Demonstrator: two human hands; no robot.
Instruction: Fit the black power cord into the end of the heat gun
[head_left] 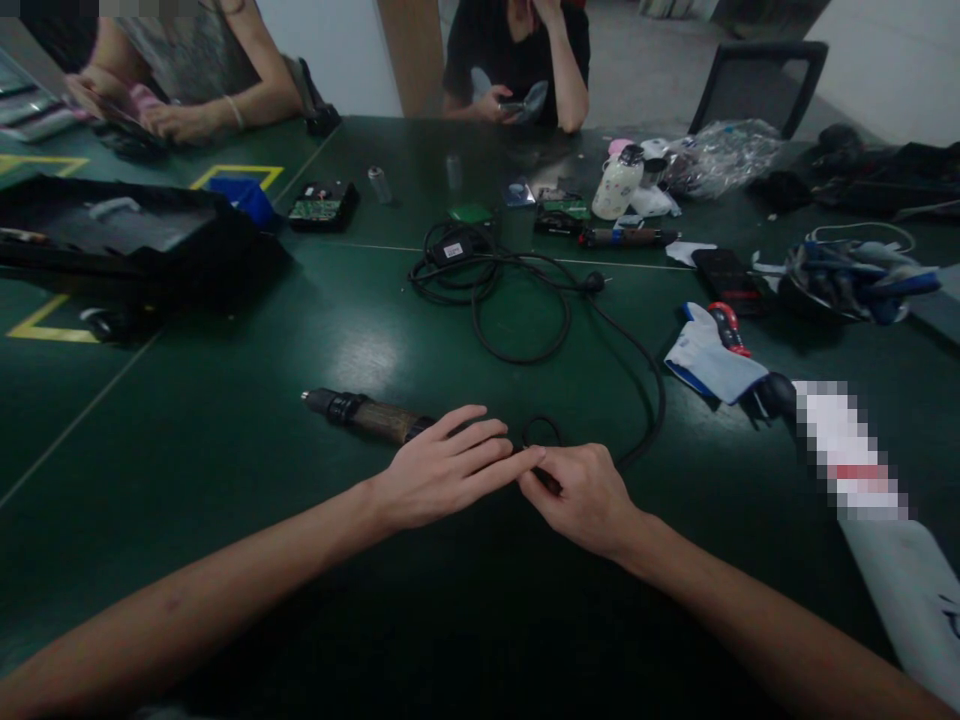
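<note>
An electric screwdriver (pixel 379 420) with a black nose and a worn brown body lies on the green table, its metal tip pointing left. Over its rear end rests my left hand (pixel 450 465), fingers stretched out and palm down, hiding that part of the tool. Close beside it, my right hand (pixel 581 495) is closed, thumb and fingers pinched on a black cable (pixel 660 400). The two hands meet at the fingertips. A small cable loop rises just behind them, and the exact gripping spot is partly covered.
Behind my hands lie a coiled cord with a plug (pixel 595 283) and a labelled adapter (pixel 454 248). A black tray (pixel 150 240) stands left. Work gloves (pixel 712 355) and a white bottle (pixel 619 185) are at right. Two people sit across the table.
</note>
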